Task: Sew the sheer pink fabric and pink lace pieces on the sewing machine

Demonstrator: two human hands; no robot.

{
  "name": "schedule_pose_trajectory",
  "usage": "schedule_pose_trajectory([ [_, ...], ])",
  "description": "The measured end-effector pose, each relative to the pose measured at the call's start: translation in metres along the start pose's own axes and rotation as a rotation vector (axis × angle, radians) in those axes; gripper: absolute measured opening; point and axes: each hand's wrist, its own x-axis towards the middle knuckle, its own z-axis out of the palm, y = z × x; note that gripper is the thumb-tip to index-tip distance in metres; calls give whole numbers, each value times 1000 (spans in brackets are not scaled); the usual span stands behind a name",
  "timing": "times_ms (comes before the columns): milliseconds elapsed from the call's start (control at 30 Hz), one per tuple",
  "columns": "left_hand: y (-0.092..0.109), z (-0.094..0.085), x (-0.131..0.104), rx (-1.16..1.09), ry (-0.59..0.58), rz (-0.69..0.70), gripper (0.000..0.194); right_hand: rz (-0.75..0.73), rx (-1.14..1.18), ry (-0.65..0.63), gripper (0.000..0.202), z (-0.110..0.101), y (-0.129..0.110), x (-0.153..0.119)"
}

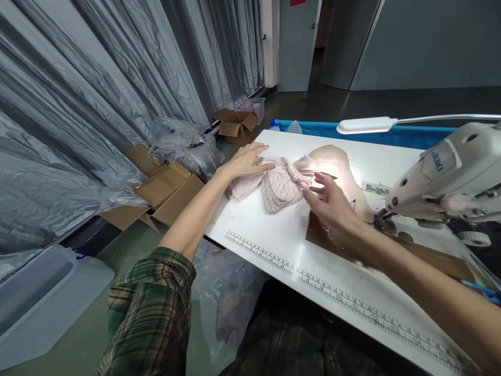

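A pink lacy piece of fabric (282, 187) lies bunched on the white table (250, 224). At its left edge is my left hand (248, 161), fingers apart, resting on or just over the cloth. My right hand (326, 201) is at the fabric's right side, its fingers spread and slightly bent, with the tips near the gathered end. Beyond the right hand, a beige cloth (336, 156) lies flat under bright light. A brown strip (317, 230) is partly beneath my right hand and forearm.
A white sewing machine (450, 172) stands at the right, with a lamp (366, 125) beside it. A printed ruler (282, 263) runs along the near table edge. Cardboard boxes (176, 190) and plastic bags (188, 146) are on the floor at the left.
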Motion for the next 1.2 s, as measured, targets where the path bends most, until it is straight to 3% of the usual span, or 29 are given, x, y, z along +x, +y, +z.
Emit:
schedule_pose_trajectory([
  [100, 17, 31, 5, 32, -114, 17, 81, -152, -100, -93, 47, -23, 15, -44],
  [167, 28, 46, 6, 54, -127, -19, 77, -300, -183, -105, 37, -43, 24, -72],
  [300, 35, 55, 12, 89, -74, -123, 77, -488, -487, -5, 32, -85, 48, -117],
  [467, 27, 55, 33, 132, -65, -182, 78, -463, -740, 178, 47, -132, 86, -167],
  [600, 29, 59, 44, 147, -1, -277, 76, -359, -914, 196, 61, -162, 116, -201],
  [767, 41, 61, 39, 157, 152, -149, 58, -349, -895, 136, 48, -186, 134, -214],
  [867, 42, 55, 40, 140, 35, -47, 53, -343, -935, 156, 33, -196, 137, -213],
  [1033, 36, 42, 61, 210, -246, 5, 61, -308, -1039, 163, 33, -213, 146, -219],
  [1100, 37, 38, 71, 194, -281, 14, 66, -283, -1007, 150, 29, -223, 150, -224],
  [1200, 54, 34, 79, 138, -106, 37, 61, -270, -970, 165, 25, -236, 152, -229],
])
